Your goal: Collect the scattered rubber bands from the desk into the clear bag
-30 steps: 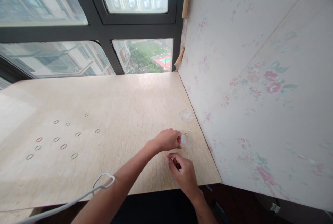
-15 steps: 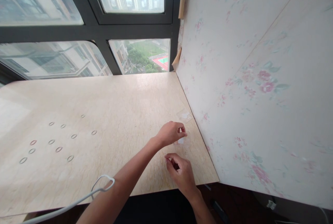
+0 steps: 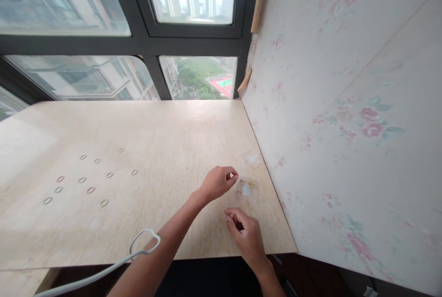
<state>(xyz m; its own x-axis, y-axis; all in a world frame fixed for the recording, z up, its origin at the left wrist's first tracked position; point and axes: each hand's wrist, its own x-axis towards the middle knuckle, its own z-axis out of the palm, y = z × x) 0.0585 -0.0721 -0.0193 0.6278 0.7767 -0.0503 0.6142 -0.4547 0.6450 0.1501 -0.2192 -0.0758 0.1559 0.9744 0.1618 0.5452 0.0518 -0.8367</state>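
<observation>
A small clear plastic box [image 3: 256, 191] lies on the tabletop, with yellow rings [image 3: 252, 184] and a few pinkish ones inside beside a white label. My left hand [image 3: 219, 182] hovers just left of the box, thumb and forefinger pinched together. Below it, near the front edge, my right hand [image 3: 246, 232] also has its fingertips pressed together. Whatever either pinch holds is too small to make out. Behind the box, by the wall, rests a flat clear plastic piece [image 3: 252, 158].
Several thin rings lie spread over the left of the pale tabletop [image 3: 165, 140], among them a red ring [image 3: 61, 179]. A white cable [image 3: 103, 273] loops over my left forearm. The papered wall [image 3: 311, 103] bounds the right side, the window frame [image 3: 193, 46] the back.
My left hand has moved left off the clear box, uncovering the rings in it. My right hand keeps its pinch near the front edge. The view has shifted a little to the left.
</observation>
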